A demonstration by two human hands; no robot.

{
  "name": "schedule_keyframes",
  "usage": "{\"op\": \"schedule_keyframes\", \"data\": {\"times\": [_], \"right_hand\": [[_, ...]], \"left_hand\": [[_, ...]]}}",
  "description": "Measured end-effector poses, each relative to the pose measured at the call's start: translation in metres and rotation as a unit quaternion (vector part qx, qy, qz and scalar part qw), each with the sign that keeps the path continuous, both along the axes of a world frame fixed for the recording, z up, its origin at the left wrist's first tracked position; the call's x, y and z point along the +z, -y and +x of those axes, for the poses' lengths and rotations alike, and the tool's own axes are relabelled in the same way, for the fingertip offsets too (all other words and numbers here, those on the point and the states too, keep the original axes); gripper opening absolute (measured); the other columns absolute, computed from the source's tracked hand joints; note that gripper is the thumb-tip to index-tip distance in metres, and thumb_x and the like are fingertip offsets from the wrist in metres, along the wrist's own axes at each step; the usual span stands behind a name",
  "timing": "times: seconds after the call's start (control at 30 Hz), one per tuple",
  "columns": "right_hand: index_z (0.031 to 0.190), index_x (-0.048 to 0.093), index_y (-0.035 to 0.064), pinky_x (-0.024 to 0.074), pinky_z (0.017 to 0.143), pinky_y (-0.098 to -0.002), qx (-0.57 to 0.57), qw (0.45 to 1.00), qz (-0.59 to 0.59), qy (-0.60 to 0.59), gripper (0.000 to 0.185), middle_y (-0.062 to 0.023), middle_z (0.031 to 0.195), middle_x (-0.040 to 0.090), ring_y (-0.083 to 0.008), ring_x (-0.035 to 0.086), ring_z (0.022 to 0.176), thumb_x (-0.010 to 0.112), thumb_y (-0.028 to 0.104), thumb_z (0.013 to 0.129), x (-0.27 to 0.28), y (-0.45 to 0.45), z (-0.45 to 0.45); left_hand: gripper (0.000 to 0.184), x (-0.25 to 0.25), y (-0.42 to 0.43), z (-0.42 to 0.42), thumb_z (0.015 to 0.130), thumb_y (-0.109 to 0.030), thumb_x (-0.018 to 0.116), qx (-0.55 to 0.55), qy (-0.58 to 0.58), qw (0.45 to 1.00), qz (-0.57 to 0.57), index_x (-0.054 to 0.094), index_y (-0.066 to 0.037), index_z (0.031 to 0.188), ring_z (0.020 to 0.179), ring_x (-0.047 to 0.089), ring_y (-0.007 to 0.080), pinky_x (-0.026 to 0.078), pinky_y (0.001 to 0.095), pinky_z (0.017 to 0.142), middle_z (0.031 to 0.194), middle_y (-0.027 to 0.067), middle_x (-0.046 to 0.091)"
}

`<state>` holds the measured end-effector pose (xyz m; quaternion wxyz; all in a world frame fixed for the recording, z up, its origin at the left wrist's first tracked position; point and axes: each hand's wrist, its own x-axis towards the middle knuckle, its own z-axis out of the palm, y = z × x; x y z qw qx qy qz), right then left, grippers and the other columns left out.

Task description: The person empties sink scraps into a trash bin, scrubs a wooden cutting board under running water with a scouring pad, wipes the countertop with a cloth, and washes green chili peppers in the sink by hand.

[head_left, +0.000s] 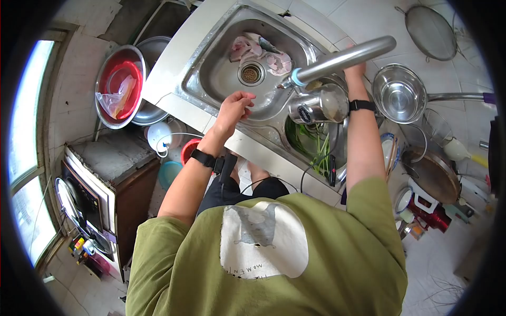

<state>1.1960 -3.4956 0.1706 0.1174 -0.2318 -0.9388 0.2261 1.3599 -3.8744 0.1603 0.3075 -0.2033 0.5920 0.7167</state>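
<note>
My left hand (pixel 235 111) hangs over the near edge of the sink (pixel 213 79), its fingers loosely bent and a little apart, with nothing visible in them. Pieces of raw fish (pixel 247 48) with pale pink flesh and some dark skin lie in the basin around the drain (pixel 251 73). My right hand (pixel 356 67) reaches behind the curved faucet (pixel 342 59), near its base; its fingers are mostly hidden, so any grip cannot be made out. Under the spout, a metal cup (pixel 321 104) stands tilted above the smaller basin, close to my right wrist.
Green leafy stalks (pixel 316 147) lie in the smaller basin. A steel saucepan (pixel 399 94) sits at right, below a hanging strainer (pixel 430 32). Left of the counter are a red basin (pixel 126 100) holding a plastic bag and a wooden cabinet (pixel 134 200).
</note>
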Motion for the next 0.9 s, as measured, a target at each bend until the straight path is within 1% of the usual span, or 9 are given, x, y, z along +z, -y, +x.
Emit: {"op": "schedule_keyframes", "data": {"times": [0.03,0.13,0.27,0.3,0.37,0.53,0.7,0.8,0.9], "right_hand": [[0.112,0.070,0.0046,0.0505,0.092,-0.0504,-0.038,0.992,-0.108,-0.060,0.041,-0.0233,0.110,0.072,-0.0442,0.066,0.109,0.063,0.038,0.090,-0.021,-0.009,0.001],[0.110,0.066,-0.0015,0.0513,0.087,-0.0475,0.011,0.983,-0.053,-0.174,0.035,-0.0228,0.104,0.072,-0.0405,0.069,0.098,0.061,0.029,0.096,-0.045,-0.018,0.048],[0.116,0.067,0.0044,0.0472,0.098,-0.0382,0.294,0.784,-0.547,0.006,0.025,-0.0186,0.119,0.070,-0.0329,0.065,0.111,0.061,0.018,0.097,-0.117,0.050,0.118],[0.122,0.068,0.0066,0.0447,0.104,-0.0378,0.305,0.803,-0.499,0.116,0.027,-0.0178,0.125,0.068,-0.0309,0.063,0.119,0.060,0.015,0.097,-0.117,0.104,0.133],[0.131,0.068,0.0112,0.0398,0.111,-0.0393,0.507,0.799,-0.205,0.251,0.035,-0.0161,0.133,0.065,-0.0282,0.057,0.127,0.056,0.009,0.098,-0.053,0.169,0.123],[0.119,0.074,0.0080,0.0539,0.086,-0.0354,0.459,0.749,-0.198,0.434,0.026,-0.0099,0.101,0.076,-0.0198,0.070,0.099,0.058,0.008,0.098,-0.095,0.208,0.082],[0.116,0.073,-0.0014,0.0549,0.075,-0.0320,0.344,0.798,-0.249,0.428,0.025,-0.0107,0.096,0.075,-0.0166,0.070,0.086,0.063,0.000,0.093,-0.092,0.211,0.079],[0.115,0.074,0.0014,0.0558,0.073,-0.0367,0.329,0.776,-0.244,0.480,0.025,-0.0157,0.096,0.076,-0.0258,0.073,0.082,0.064,0.001,0.092,-0.085,0.219,0.074],[0.115,0.072,0.0003,0.0534,0.070,-0.0398,0.502,0.780,-0.061,0.369,0.029,-0.0175,0.085,0.073,-0.0271,0.070,0.075,0.057,0.022,0.101,-0.091,0.223,0.073]], "left_hand": [[0.021,-0.001,0.005,0.001,0.097,-0.013,0.056,0.003,0.000,1.000,0.002,0.068,-0.010,0.114,0.074,0.055,0.0065,0.045,0.0221,0.065,0.095,-0.0021,0.062],[0.019,-0.007,0.024,0.004,0.097,-0.014,0.057,-0.012,-0.003,1.000,-0.028,0.067,-0.009,0.113,0.069,0.056,0.0070,0.045,0.0229,0.063,0.087,-0.0026,0.062],[0.021,-0.012,0.047,0.010,0.096,-0.012,0.058,0.005,-0.005,1.000,0.027,0.065,-0.005,0.115,0.069,0.060,0.0086,0.048,0.0246,0.058,0.085,0.0009,0.065],[0.021,-0.012,0.050,0.010,0.097,-0.012,0.058,-0.008,-0.008,1.000,0.026,0.064,-0.004,0.115,0.069,0.061,0.0086,0.048,0.0242,0.058,0.085,0.0011,0.065],[0.020,-0.021,0.052,0.009,0.098,-0.010,0.056,-0.017,-0.025,0.998,0.060,0.064,-0.002,0.115,0.066,0.062,0.0092,0.048,0.0233,0.056,0.084,0.0016,0.065],[0.019,-0.021,0.055,0.012,0.098,-0.009,0.056,0.001,-0.030,0.996,0.087,0.064,-0.002,0.113,0.063,0.064,0.0092,0.049,0.0232,0.053,0.082,0.0018,0.065],[0.017,-0.021,0.056,0.016,0.098,-0.010,0.055,0.011,-0.047,0.996,0.071,0.066,-0.002,0.108,0.061,0.065,0.0088,0.050,0.0238,0.053,0.080,0.0021,0.066],[0.018,-0.021,0.057,0.017,0.098,-0.009,0.053,0.007,-0.042,0.996,0.077,0.066,-0.002,0.107,0.061,0.064,0.0087,0.050,0.0244,0.053,0.080,0.0018,0.065],[0.017,-0.020,0.057,0.018,0.098,-0.009,0.053,0.011,-0.049,0.996,0.079,0.066,-0.003,0.106,0.060,0.064,0.0087,0.051,0.0246,0.052,0.079,0.0019,0.066]]}}
